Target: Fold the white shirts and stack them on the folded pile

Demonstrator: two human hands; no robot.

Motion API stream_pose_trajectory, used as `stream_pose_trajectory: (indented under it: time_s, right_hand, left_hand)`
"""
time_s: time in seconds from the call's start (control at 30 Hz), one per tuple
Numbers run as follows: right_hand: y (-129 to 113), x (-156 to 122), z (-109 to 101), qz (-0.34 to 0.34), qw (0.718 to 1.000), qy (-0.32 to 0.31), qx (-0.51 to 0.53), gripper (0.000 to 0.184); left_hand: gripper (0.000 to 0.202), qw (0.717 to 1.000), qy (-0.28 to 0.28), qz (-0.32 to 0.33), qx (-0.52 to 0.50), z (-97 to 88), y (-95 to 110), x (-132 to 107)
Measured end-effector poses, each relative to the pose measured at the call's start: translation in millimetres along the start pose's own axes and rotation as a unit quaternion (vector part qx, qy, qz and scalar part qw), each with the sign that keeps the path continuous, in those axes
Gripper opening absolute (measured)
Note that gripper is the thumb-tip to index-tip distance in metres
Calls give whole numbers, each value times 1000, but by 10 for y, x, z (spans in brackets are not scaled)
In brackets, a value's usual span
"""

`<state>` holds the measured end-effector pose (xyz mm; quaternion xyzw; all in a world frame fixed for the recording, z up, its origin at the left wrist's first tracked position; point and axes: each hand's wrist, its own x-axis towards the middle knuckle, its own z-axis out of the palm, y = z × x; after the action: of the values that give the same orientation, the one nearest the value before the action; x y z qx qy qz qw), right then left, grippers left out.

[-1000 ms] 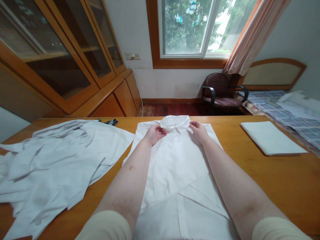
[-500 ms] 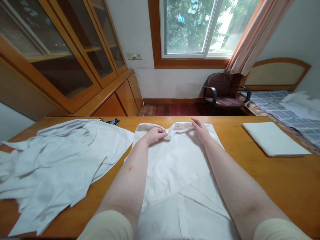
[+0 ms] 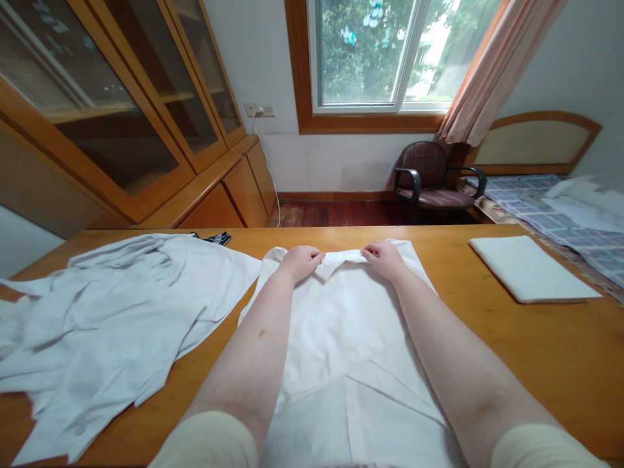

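A white shirt (image 3: 341, 325) lies stretched out on the wooden table in front of me, its collar (image 3: 336, 260) at the far end. My left hand (image 3: 302, 261) pinches the collar's left part between thumb and fingers. On the collar's right part, my right hand (image 3: 384, 259) is closed with its fingertips on the cloth. Between the two hands the collar is folded over, with one pointed tip showing near the left hand. Both forearms reach across the shirt and cover parts of its sides.
More white shirts (image 3: 112, 318) lie in a loose heap on the left of the table (image 3: 487, 351). A dark striped item (image 3: 214, 238) sits behind them. On the right is a flat white folded stack (image 3: 531, 268). Past the table stand a chair (image 3: 429, 175), a bed and a glass-door cabinet.
My right hand has moved slightly left and closed on the collar, where its fingers were raised before. The collar is now folded over between the hands.
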<state>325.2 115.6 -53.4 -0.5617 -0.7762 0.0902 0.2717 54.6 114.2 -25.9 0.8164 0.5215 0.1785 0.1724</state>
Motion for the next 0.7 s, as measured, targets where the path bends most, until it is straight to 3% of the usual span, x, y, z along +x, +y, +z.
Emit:
stream_pose_trajectory:
  time_s: [0.17,0.3,0.5,0.7]
  right_hand:
    - [-44,-12,-44,-40,999,-10,7,23]
    - [-47,-14,-55,-48,997,-37,47,25]
    - [-70,-14,-30,51,995,-62,65,26]
    - [-117,20,6,86,991,-93,32,23]
  left_hand:
    - [40,987,-101,-31,-122,-10,-41,-18]
    - [33,973,-133,-22,-187,-2,-22,-21]
    - [28,982,-116,-38,-144,14,31,1]
    - [30,990,-102,-92,-19,42,84,52]
